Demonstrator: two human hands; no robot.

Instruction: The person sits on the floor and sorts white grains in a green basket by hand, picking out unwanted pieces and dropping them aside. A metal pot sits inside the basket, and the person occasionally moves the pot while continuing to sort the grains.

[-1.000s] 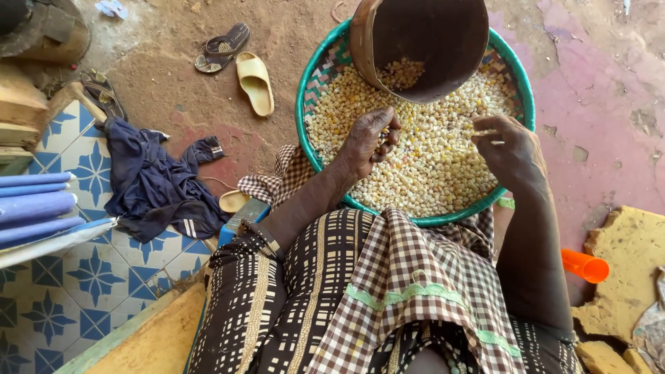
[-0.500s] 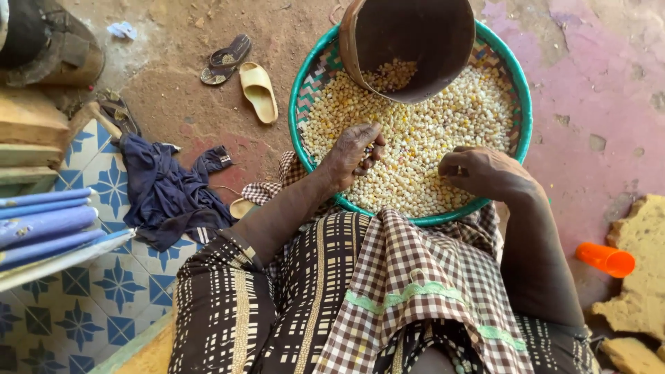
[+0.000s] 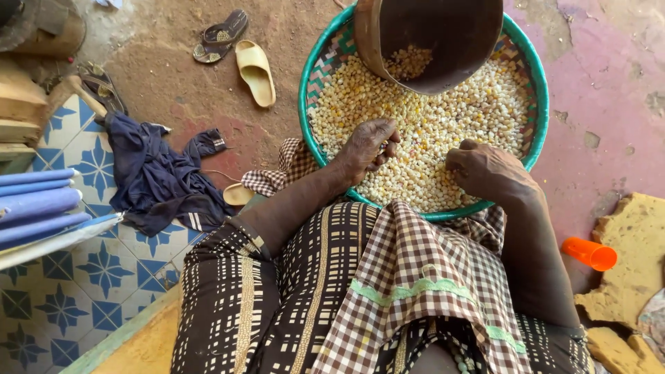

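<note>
A round woven basket with a green rim [image 3: 303, 97] sits on the ground before me, filled with pale yellow maize kernels [image 3: 429, 131]. A dark brown pot [image 3: 443, 34] lies tilted on the far side of the basket, a few kernels inside it. My left hand [image 3: 366, 149] rests on the kernels at the near left, fingers curled into them. My right hand [image 3: 488, 173] lies on the kernels near the front rim, fingers bent down; whether it holds kernels is hidden. My checked cloth and patterned dress [image 3: 388, 291] cover my lap below.
A yellow sandal [image 3: 255, 71] and a dark sandal [image 3: 220, 34] lie on the dirt to the left. A dark blue garment [image 3: 156, 176] is crumpled on the blue patterned tiles [image 3: 69, 291]. An orange cup [image 3: 589, 253] lies at the right beside yellow foam pieces [image 3: 637, 263].
Both hands have drawn back toward the near rim of the basket. The right hand, open over the kernels earlier, has curled down. The view shifted slightly.
</note>
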